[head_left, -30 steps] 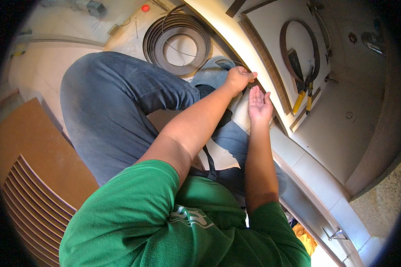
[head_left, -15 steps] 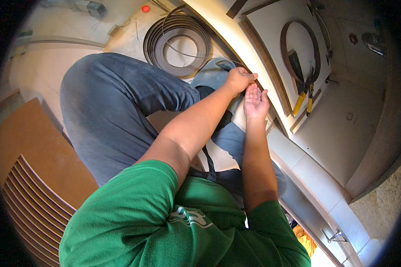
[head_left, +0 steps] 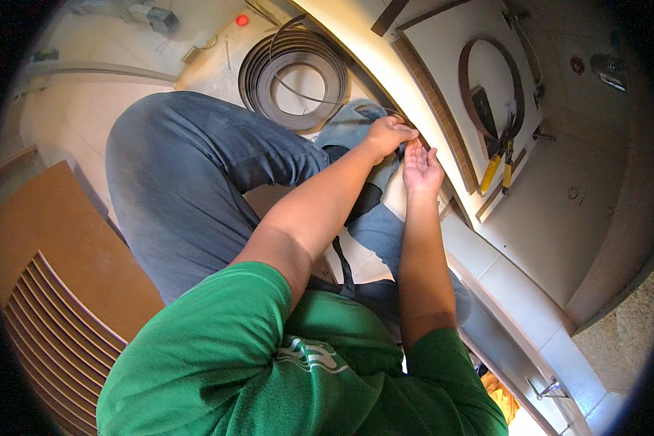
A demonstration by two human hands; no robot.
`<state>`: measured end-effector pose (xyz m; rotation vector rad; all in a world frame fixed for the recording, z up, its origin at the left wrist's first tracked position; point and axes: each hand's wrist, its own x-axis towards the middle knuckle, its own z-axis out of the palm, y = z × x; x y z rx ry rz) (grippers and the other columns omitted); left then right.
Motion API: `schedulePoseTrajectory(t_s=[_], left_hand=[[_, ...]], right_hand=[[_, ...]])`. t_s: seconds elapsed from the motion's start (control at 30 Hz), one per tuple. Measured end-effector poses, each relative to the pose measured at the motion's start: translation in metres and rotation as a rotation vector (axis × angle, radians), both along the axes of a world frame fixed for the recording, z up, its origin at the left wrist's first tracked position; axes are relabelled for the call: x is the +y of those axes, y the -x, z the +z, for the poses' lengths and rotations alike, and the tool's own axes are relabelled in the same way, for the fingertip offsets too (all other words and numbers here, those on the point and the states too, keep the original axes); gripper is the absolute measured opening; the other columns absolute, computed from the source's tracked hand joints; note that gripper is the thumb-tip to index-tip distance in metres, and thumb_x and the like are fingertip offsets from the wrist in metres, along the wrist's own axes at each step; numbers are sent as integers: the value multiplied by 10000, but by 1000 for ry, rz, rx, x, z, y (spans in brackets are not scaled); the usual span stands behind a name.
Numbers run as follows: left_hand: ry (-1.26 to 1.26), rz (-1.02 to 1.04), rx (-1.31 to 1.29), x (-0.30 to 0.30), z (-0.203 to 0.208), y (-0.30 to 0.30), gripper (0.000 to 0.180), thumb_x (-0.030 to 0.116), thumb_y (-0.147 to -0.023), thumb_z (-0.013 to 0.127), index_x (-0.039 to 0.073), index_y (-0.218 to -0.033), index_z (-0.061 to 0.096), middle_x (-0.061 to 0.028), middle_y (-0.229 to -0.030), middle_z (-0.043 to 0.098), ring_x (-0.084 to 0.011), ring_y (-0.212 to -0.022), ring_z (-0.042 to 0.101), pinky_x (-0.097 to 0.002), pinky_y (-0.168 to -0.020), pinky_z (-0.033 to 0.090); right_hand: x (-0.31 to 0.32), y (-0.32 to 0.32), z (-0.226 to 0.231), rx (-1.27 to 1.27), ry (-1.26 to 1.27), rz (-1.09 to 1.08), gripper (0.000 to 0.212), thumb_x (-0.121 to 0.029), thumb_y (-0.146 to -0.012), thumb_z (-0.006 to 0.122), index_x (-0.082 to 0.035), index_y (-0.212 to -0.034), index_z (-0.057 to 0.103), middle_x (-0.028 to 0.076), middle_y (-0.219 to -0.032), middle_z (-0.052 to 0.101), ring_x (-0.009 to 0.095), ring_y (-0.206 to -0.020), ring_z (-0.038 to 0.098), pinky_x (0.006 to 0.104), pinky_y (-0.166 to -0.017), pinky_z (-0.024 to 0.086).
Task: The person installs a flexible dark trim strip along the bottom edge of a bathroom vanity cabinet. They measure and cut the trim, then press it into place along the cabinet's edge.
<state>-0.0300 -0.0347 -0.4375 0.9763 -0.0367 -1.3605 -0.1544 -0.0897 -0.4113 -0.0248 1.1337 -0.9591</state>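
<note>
A large coil of dark brown edge banding (head_left: 260, 86) lies on the floor beyond my bent knee. From it a thin loose strip (head_left: 307, 97) runs right, towards my hands at the edge of a brightly lit white board (head_left: 356, 45). My left hand (head_left: 389, 136) is closed in a pinch on the strip by that edge. Just below its fingertips, my right hand (head_left: 422, 168) is turned palm up, fingers stretched out and thumb apart. The fingertips of both hands meet or nearly meet, and the bit of strip between them is mostly hidden.
At the right, a dark hoop of banding (head_left: 517, 80) and yellow-handled tools (head_left: 491, 173) lie on a white panel. A brown slatted panel (head_left: 58, 341) stands at lower left. A small red round thing (head_left: 241, 20) lies near the coil. White tiles (head_left: 512, 287) border the right side.
The whole view has shifted slightly. My left fingertips have drawn a little closer together above my right fingers; the right hand keeps its palm-up pose.
</note>
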Motion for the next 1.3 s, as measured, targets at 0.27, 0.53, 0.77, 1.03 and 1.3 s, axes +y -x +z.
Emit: schedulePoseTrajectory(t_s=[0.27,0.53,0.77,1.03,1.3], left_hand=[[-140,177,316,0,-5,-4,149,114,-917,634,35,-1039,603,-103,-1002,681,-208,-927,670,-315,-790,541],[-140,263,450,-4,-4,6,144,108,-911,646,47,-1027,586,-103,-964,666,-226,-911,673,-334,-779,558],[-162,348,553,-6,1,12,137,104,-904,653,50,-1013,591,-89,-943,662,-210,-862,665,-326,-771,557],[-272,476,254,-18,21,20,164,68,-883,646,12,-1020,574,-53,-847,634,-140,-750,618,-257,-666,507],[-290,679,25,-25,14,10,419,156,-831,721,-44,-1139,520,-72,-896,621,-149,-786,582,-276,-723,468]], right_hand=[[0,2,1,4,-10,5,420,-191,-964,562,107,-1208,394,221,-1185,503,335,-1140,529,492,-1045,449],[0,1,1,29,-10,-8,380,-193,-961,568,86,-1172,419,218,-1177,518,328,-1134,536,483,-1041,454],[0,3,1,6,1,23,404,-199,-959,572,95,-1184,409,220,-1189,524,321,-1150,534,469,-1045,452],[-1,4,0,55,17,50,433,-191,-949,584,114,-1191,394,232,-1174,544,329,-1120,558,468,-1039,461],[-1,7,-1,61,11,57,410,-181,-946,589,99,-1182,403,238,-1165,555,332,-1106,569,468,-1019,477]])
